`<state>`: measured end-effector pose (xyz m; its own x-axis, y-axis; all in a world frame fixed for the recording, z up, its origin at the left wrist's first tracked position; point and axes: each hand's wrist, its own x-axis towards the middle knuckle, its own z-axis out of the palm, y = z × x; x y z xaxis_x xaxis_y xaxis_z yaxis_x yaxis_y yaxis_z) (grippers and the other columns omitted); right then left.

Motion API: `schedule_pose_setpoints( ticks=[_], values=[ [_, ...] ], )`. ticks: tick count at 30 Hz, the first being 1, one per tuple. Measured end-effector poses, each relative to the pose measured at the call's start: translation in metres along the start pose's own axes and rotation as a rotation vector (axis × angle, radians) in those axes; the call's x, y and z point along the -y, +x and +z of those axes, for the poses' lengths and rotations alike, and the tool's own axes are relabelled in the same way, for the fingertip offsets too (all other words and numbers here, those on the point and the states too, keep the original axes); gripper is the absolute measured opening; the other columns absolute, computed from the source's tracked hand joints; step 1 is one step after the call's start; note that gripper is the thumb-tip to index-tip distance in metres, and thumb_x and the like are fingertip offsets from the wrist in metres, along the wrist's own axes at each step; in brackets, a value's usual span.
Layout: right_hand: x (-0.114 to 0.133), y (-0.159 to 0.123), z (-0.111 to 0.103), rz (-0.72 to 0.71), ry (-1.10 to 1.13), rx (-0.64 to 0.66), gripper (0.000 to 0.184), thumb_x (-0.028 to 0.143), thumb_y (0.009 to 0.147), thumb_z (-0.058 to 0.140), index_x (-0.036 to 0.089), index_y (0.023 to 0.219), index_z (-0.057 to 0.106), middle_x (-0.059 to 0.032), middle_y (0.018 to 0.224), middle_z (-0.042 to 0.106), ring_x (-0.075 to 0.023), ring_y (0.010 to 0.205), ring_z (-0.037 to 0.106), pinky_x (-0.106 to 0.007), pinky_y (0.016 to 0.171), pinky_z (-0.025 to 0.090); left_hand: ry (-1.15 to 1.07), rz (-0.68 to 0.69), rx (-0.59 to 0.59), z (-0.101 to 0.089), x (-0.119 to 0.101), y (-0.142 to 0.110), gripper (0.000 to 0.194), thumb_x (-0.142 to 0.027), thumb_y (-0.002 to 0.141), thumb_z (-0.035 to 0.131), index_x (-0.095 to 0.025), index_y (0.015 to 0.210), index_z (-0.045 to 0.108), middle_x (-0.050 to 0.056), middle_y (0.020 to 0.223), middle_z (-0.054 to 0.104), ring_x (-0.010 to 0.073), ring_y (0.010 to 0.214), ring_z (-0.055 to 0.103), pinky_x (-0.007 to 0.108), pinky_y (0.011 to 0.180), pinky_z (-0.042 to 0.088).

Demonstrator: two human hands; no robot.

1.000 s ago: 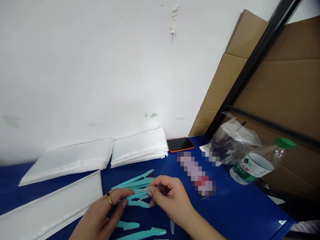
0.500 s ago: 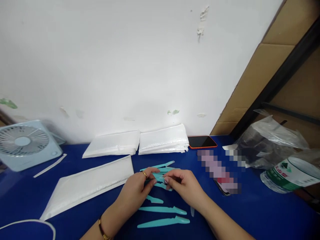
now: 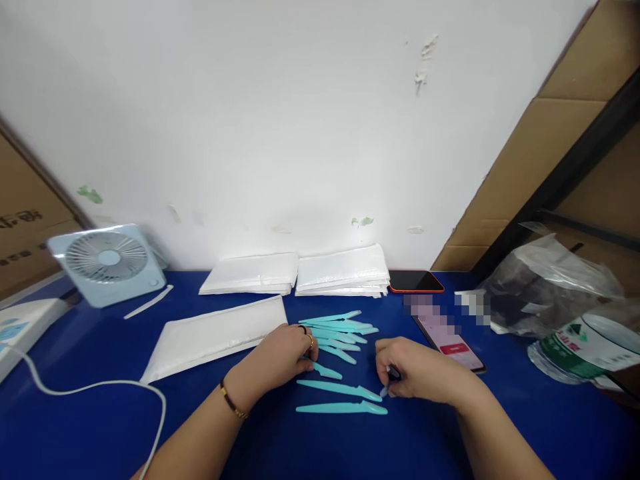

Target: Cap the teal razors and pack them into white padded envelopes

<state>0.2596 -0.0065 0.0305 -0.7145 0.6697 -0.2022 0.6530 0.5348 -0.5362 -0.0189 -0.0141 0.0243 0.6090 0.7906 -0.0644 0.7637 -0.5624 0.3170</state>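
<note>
Several teal plastic razor-like sticks (image 3: 336, 328) lie in a loose pile on the blue table (image 3: 85, 347), and two more teal sticks (image 3: 341, 407) lie side by side nearer me. My left hand (image 3: 287, 350), with a ring and a bracelet, rests curled beside the pile, its fingertips on a teal stick (image 3: 325, 369). Just right of the two near sticks, my right hand (image 3: 415, 370) is closed in a pinch on a small clear piece (image 3: 384, 391) that touches the table.
A white padded envelope (image 3: 215, 335) lies left of the hands, with two envelope stacks (image 3: 343, 272) by the wall. Also here: a small blue fan (image 3: 107, 262), a white cable (image 3: 100, 385), two phones (image 3: 416, 281), a plastic bag (image 3: 545, 283), a water bottle (image 3: 580, 343), cardboard at right.
The view has swung left and back. My hands have parted: the right one moved right and down to the clear piece, while the left one stays by the pile.
</note>
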Motion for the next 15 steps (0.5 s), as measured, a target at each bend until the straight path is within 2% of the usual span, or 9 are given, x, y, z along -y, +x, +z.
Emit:
schedule_pose_setpoints(
  ticks=[4, 8, 12, 15],
  values=[
    [0.008, 0.006, 0.002, 0.026, 0.102, -0.154, 0.006, 0.014, 0.072, 0.059, 0.019, 0.075, 0.06, 0.0021, 0.069, 0.057, -0.0094, 0.058, 0.051, -0.02, 0.051, 0.035, -0.036, -0.011, -0.043, 0.0, -0.002, 0.002, 0.012, -0.026, 0.084, 0.05, -0.02, 0.081, 0.06, 0.001, 0.077, 0.062, 0.0159, 0.075, 0.055, 0.027, 0.072, 0.037],
    [0.012, 0.01, -0.001, 0.024, 0.471, -0.374, 0.016, 0.028, 0.082, 0.055, 0.02, 0.096, 0.056, 0.0001, 0.069, 0.06, -0.0134, 0.063, 0.06, -0.024, 0.058, 0.045, -0.325, -0.064, -0.09, -0.002, -0.006, 0.002, 0.017, -0.026, 0.088, 0.038, -0.019, 0.087, 0.053, 0.0, 0.077, 0.057, 0.0121, 0.066, 0.052, 0.023, 0.062, 0.038],
    [0.012, 0.014, 0.0, -0.049, 0.755, -0.508, 0.016, 0.031, 0.08, 0.06, 0.019, 0.09, 0.058, -0.0046, 0.079, 0.067, -0.0184, 0.079, 0.065, -0.029, 0.071, 0.049, -0.611, -0.105, -0.084, -0.002, -0.01, 0.002, 0.023, -0.036, 0.09, 0.033, -0.019, 0.089, 0.049, -0.003, 0.071, 0.05, 0.0094, 0.059, 0.045, 0.021, 0.057, 0.037],
    [0.014, 0.016, 0.003, -0.112, 0.754, -0.57, 0.015, 0.029, 0.076, 0.065, 0.018, 0.087, 0.062, -0.006, 0.087, 0.069, -0.0185, 0.082, 0.065, -0.029, 0.072, 0.05, -0.688, -0.088, -0.094, -0.002, -0.011, 0.003, 0.026, -0.04, 0.089, 0.035, -0.018, 0.085, 0.05, -0.002, 0.073, 0.05, 0.01, 0.063, 0.043, 0.022, 0.06, 0.037]
  ],
)
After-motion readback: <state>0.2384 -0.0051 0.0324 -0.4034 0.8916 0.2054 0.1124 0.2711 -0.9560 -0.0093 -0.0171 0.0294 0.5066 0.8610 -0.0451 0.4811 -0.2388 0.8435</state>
